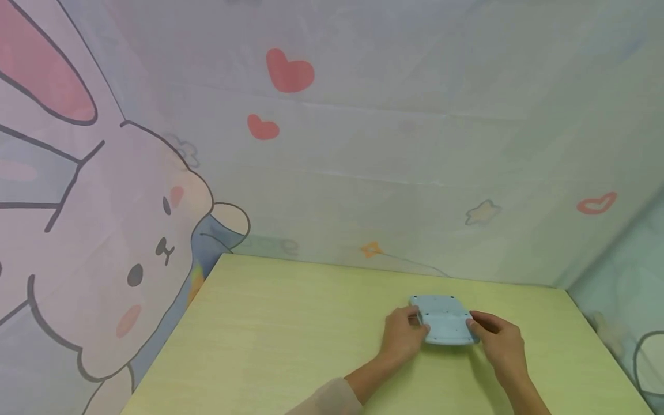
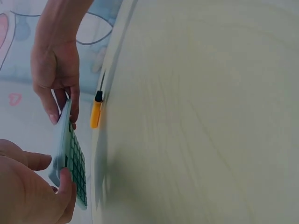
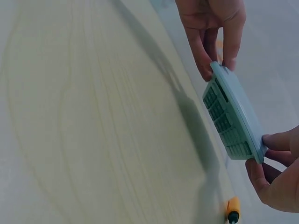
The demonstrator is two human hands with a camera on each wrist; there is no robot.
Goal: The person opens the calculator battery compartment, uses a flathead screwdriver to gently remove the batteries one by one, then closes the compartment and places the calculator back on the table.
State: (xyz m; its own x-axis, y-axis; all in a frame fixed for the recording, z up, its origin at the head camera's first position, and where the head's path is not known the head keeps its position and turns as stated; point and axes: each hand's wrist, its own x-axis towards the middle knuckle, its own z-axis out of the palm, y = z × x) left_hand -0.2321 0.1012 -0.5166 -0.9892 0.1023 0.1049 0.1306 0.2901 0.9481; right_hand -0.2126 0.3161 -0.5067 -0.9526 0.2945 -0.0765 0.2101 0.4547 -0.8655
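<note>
A light blue calculator point(image 1: 443, 320) is held above the table with its back, dotted with small screw holes, facing up. My left hand point(image 1: 402, 337) pinches its left edge between thumb and fingers. On the opposite edge, my right hand point(image 1: 503, 343) grips it the same way. Seen from the left wrist, the calculator point(image 2: 77, 163) has rows of keys facing down toward the table. The right wrist view shows those keys on the calculator point(image 3: 224, 116) more clearly, along with a dark narrow strip near one end.
A screwdriver point(image 2: 96, 112) with an orange handle lies on the table in the left wrist view; the head view does not show it. The pale yellow-green table point(image 1: 290, 323) meets a printed cloth backdrop point(image 1: 363, 173) behind, with more cloth at both sides.
</note>
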